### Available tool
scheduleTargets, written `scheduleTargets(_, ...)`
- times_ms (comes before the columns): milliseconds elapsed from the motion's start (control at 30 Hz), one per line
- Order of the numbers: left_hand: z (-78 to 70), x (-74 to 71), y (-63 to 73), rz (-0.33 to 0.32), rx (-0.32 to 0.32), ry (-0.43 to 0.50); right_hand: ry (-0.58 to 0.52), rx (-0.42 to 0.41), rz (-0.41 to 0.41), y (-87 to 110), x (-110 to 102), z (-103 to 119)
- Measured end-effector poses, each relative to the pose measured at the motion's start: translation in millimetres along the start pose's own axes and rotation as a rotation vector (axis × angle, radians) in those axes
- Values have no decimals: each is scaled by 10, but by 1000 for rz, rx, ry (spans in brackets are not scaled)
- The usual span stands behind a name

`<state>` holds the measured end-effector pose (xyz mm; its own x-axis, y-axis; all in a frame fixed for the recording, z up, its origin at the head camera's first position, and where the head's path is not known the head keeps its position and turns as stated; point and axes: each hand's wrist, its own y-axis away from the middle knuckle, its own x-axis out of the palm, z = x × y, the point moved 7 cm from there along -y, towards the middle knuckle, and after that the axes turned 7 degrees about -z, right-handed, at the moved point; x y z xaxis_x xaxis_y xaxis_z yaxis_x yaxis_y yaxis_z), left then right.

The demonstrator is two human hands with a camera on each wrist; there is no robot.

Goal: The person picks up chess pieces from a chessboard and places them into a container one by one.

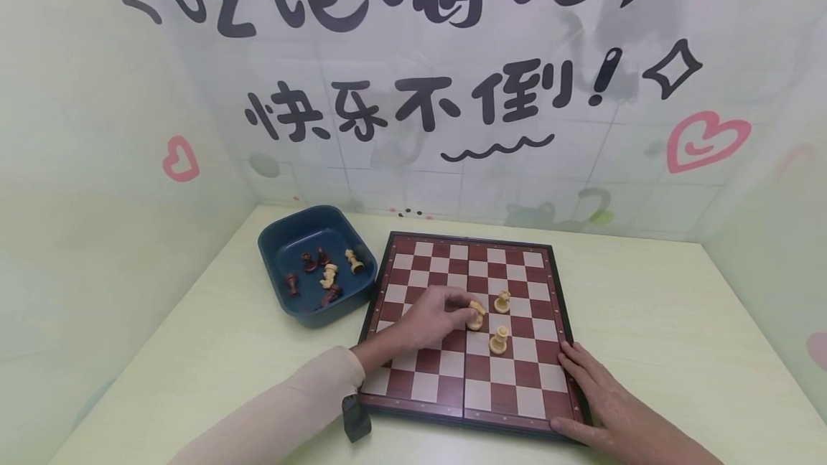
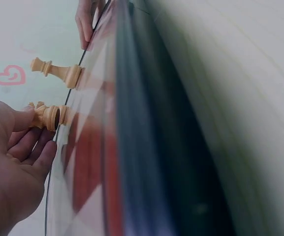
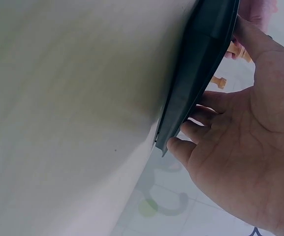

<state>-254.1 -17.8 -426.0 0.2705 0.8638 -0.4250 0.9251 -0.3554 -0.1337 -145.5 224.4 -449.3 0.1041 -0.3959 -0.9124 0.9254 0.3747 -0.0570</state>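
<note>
My left hand (image 1: 439,316) reaches over the middle of the chessboard (image 1: 426,363) and pinches a light chess knight (image 1: 477,316) between thumb and fingers. In the left wrist view the knight (image 2: 47,117) is tilted, its dark underside showing. Just right of it in the head view, two other light pieces stand on the squares: one farther back (image 1: 502,301) and one nearer (image 1: 498,341). My right hand (image 1: 601,397) rests on the board's right edge, fingers on the rim and thumb by the near corner. The right wrist view shows its fingertips (image 3: 179,147) along the board's dark side.
Left of the board stands a dark blue bin (image 1: 318,318) holding several dark and light chess pieces. Something small and black (image 1: 356,418) sits under my left sleeve at the board's near-left corner. A printed sheet with large lettering (image 1: 413,178) hangs behind the pale table (image 1: 213,336).
</note>
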Motion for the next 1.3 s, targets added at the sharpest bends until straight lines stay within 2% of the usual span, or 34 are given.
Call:
scheduleTargets(267, -48, -65, -23, 11, 12, -11, 11, -24, -24, 5, -18, 3)
scheduleTargets(533, -45, -154, -18, -15, 21, -16, 16, -4, 2, 7, -5, -4)
scheduleTargets(767, -35, -257, 5, -32, 17, -1, 9, -27, -23, 8, -20, 5)
scheduleTargets(1133, -38, -456, 48, -70, 21, 47, -13, -27, -12, 7, -10, -1)
scheduleTargets(1300, -10, -509, 73, -84, 44, 43, -10, -28, -14, 8, -9, -7)
